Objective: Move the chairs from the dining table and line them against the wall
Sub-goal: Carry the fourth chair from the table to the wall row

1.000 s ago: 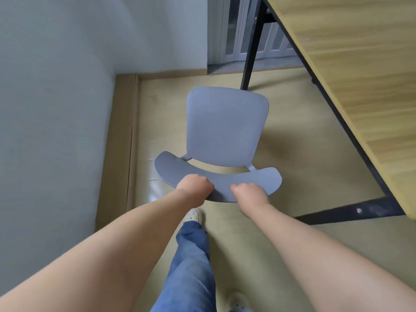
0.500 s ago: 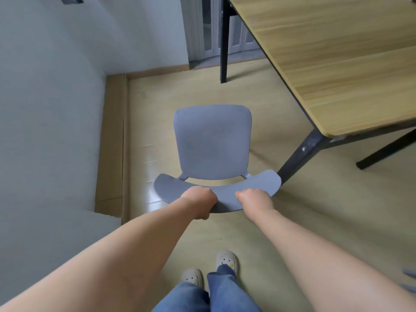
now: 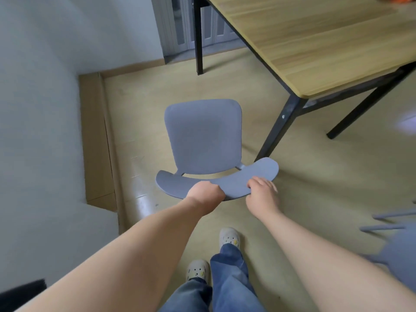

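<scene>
A grey-blue plastic chair [image 3: 203, 136] stands on the floor between the white wall [image 3: 38, 113] on the left and the wooden dining table [image 3: 315, 41] on the right. I see it from above, its curved backrest nearest me. My left hand [image 3: 206, 191] is closed over the top edge of the backrest. My right hand [image 3: 262, 191] grips the same edge further right, its fingers loosening slightly. The chair's legs are hidden under the seat.
A black table leg [image 3: 279, 134] slants down just right of the chair. Another grey chair [image 3: 396, 242], blurred, shows at the right edge. A wooden skirting board [image 3: 96, 140] runs along the wall. A door frame [image 3: 180, 25] stands at the back. My feet [image 3: 229, 237] are below.
I have stepped back with the chair, pulling it away from the table toward me. The table corner and its leg have come into view, and the second chair now appears at right.
</scene>
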{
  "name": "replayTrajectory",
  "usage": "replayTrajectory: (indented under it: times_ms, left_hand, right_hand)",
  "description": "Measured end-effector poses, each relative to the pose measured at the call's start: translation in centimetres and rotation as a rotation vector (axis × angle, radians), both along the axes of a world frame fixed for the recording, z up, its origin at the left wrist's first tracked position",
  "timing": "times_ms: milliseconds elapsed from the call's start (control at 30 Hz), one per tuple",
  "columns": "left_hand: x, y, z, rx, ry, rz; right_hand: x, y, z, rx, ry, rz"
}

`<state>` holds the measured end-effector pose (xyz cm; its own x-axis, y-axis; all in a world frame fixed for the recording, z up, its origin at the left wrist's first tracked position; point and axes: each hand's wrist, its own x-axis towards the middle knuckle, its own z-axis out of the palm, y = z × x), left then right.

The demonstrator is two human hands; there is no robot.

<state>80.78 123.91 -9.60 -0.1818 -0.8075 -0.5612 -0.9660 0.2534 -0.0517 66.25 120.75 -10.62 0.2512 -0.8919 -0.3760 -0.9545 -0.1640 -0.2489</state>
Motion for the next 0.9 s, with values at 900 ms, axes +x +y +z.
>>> replayTrajectory:
  times_ms: [900]
  left_hand:
    - [-3.5, 1.4, -0.3, 0.248, 0.769, 0.864]
  right_hand:
    - [-0.5, 5.2, 0.6, 0.449, -0.899, -1.423]
